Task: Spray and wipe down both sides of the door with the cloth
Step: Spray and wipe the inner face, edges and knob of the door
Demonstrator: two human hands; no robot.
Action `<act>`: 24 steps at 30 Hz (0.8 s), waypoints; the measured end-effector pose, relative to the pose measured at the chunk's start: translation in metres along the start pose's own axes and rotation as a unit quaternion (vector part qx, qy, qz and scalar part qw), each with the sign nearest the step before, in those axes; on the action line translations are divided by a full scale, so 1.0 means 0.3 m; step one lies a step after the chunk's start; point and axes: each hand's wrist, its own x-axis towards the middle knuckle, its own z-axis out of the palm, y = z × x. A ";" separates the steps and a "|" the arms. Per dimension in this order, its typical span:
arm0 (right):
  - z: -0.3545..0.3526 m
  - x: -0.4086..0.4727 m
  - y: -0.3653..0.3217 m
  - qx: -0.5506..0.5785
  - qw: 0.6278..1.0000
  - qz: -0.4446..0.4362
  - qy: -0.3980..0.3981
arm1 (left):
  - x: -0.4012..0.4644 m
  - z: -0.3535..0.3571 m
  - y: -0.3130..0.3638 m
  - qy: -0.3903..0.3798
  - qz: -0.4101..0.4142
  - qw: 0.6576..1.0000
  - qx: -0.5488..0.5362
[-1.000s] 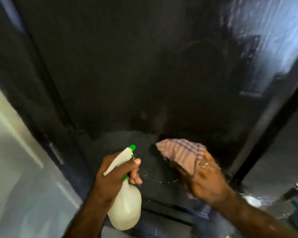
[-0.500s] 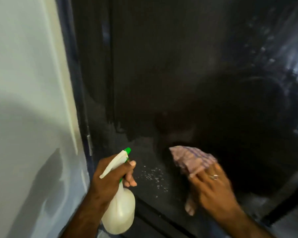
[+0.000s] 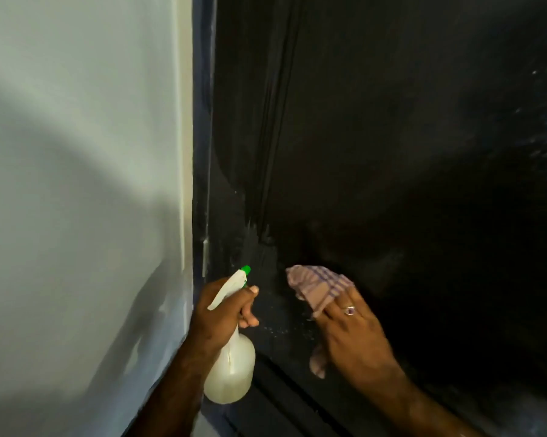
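The left hand (image 3: 223,313) is curled round the neck of a white spray bottle (image 3: 231,370), the forefinger hooked over the front of the trigger head, whose green nozzle (image 3: 245,270) points up and toward the dark door (image 3: 392,152). The bottle's rounded body hangs below the fist, pale liquid showing through its wall. Just to the right, the right hand (image 3: 354,335) lies with fingers stretched nearly straight, pressing a striped pinkish cloth (image 3: 321,287) flat against the lower part of the door; one end of the cloth pokes out above the fingertips and another hangs below the palm. A ring (image 3: 349,310) with a dark stone sits on one finger of that hand. Fine pale droplets (image 3: 278,329) speckle the door surface between the two hands, and a greyish smear runs up from there beside a vertical groove in the panel. More wet flecks catch light near the right edge. To the left stands a pale wall (image 3: 76,184), meeting the door at a dark blue frame (image 3: 201,152).
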 end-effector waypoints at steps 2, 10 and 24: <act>-0.048 -0.001 0.046 -0.029 0.999 0.037 0.007 | 0.024 -0.033 -0.001 0.016 0.007 1.000 0.001; -0.134 0.661 -0.009 -0.057 0.995 0.069 0.044 | 0.141 -0.089 -0.057 0.121 -0.024 0.992 -0.036; -0.205 0.957 -0.030 -0.101 0.992 0.023 0.076 | 0.179 -0.121 -0.095 0.179 0.041 0.979 -0.087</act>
